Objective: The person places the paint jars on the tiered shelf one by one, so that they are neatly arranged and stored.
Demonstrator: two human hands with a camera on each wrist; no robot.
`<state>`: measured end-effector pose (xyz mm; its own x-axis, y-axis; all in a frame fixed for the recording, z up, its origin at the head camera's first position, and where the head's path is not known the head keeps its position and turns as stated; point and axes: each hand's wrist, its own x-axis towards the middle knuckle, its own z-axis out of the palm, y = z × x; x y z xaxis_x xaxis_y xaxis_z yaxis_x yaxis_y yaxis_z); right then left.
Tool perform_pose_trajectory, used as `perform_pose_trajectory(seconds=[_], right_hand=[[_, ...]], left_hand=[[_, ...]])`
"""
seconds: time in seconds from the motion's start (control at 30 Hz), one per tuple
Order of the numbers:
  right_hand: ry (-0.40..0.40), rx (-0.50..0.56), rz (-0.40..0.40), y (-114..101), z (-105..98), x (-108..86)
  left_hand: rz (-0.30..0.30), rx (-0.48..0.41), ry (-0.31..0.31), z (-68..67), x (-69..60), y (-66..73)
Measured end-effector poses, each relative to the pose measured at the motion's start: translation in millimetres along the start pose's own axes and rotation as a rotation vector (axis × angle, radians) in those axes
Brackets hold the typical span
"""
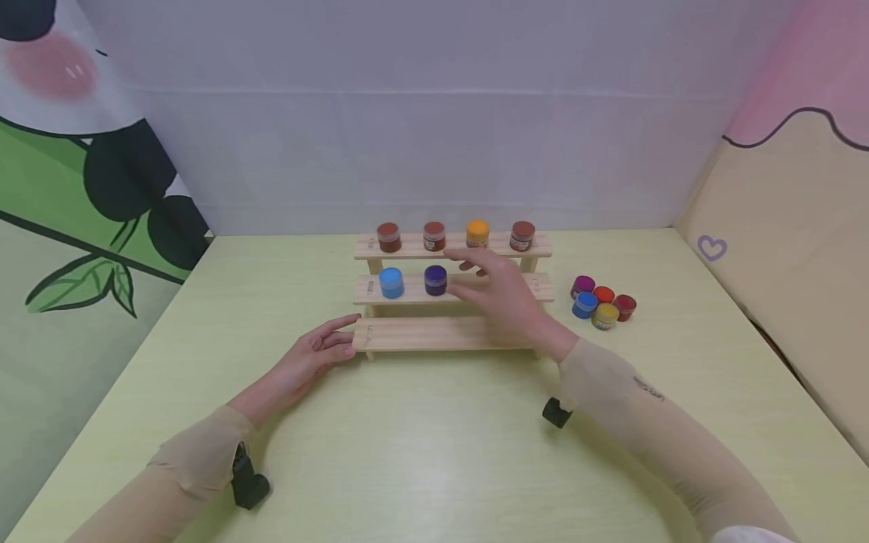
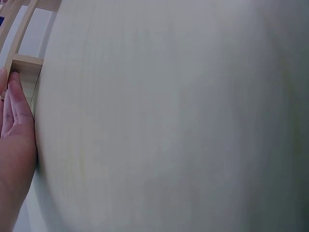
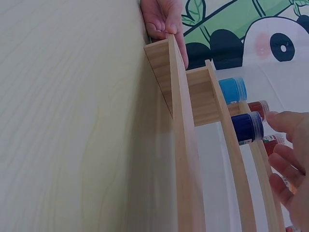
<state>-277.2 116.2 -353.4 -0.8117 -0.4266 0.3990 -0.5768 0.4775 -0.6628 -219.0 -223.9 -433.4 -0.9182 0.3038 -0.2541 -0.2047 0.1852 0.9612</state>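
Head view: dark-blue jar (image 1: pixel 436 280) is set left of centre on rack (image 1: pixel 421 334)'s middle shelf; right hand (image 1: pixel 498 294), grasping nothing, is poised just beside. Bottom shelf's left end is pinched by left hand (image 1: pixel 308 363); steady bracing is advised, light-blue jar (image 1: pixel 391 283) best left unbrushed.

On the desk (image 1: pixel 421 445), a rack (image 1: pixel 434 333) holds four jars (image 1: pixel 434 236) at the back, two jars (image 1: pixel 391 283) midway; six jars (image 1: pixel 603 295) cluster to its right.
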Motion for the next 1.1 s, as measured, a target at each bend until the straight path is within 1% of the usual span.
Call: perform_pose_trajectory(seconds=[0.2, 0.33, 0.5, 0.87, 0.97, 1.1], right_hand=[[0.03, -0.007, -0.01, 4.9, -8.1, -7.9], [0.071, -0.031, -0.029, 11.4, -13.4, -14.6], [0.106, -0.061, -0.041, 21.0, -21.2, -22.8], [0.192, -0.082, -0.073, 33.0, -48.7, -45.1], [0.222, -0.111, -0.097, 39.0, -56.5, -51.1], [0.262, -0.18, -0.118, 47.0, -65.6, -60.1]], left_hand=[[0.001, 0.004, 0.0, 0.2, 1.4, -0.2], [-0.001, 0.002, -0.003, -0.5, 2.3, -0.9], [0.016, -0.001, -0.009, -1.5, 2.8, -2.4], [0.022, 0.002, -0.003, -1.0, 3.5, -2.7], [0.025, 0.001, -0.002, -1.1, 3.6, -3.3], [0.027, -0.001, -0.003, -1.0, 3.7, -3.6]])
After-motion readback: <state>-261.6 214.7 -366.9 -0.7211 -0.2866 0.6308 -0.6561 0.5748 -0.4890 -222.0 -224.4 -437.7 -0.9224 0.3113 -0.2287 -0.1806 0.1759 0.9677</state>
